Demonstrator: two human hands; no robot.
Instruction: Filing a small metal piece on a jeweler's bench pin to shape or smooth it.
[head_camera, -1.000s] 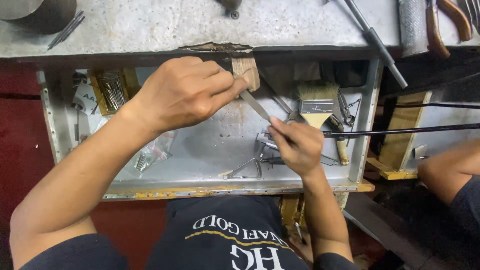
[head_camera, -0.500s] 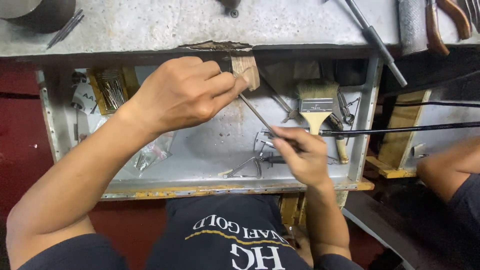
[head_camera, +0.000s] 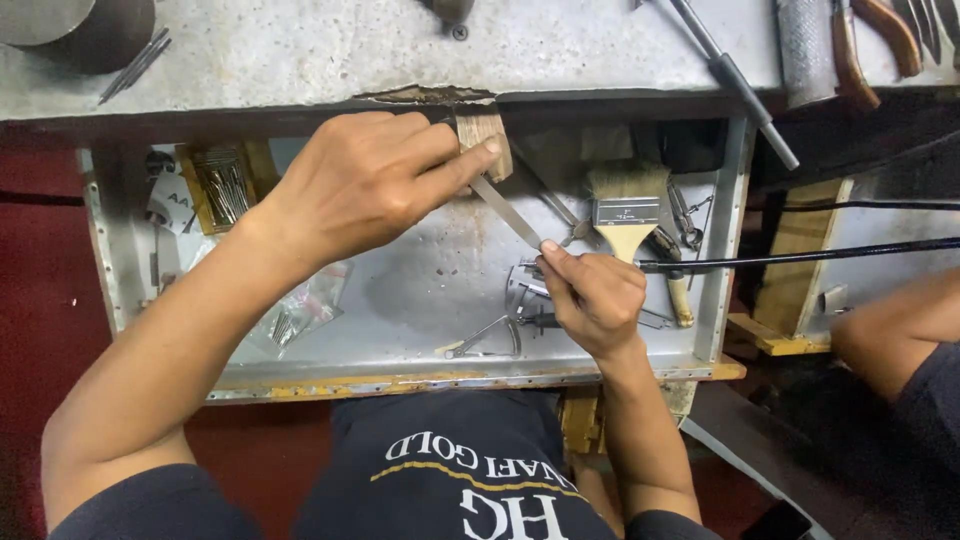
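The flat file runs diagonally from the right hand, which pinches its near end, up-left to the wooden peg (left hand closed there, contents hidden).

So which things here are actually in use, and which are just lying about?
In use: left hand at the wooden peg; right hand holding the flat file.
Lying about: paintbrush, pliers, metal rod, plastic bag, drawer tray.

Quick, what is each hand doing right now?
Left hand: closed, fingers pressed against the wooden peg.
Right hand: closed, holding a flat metal file.
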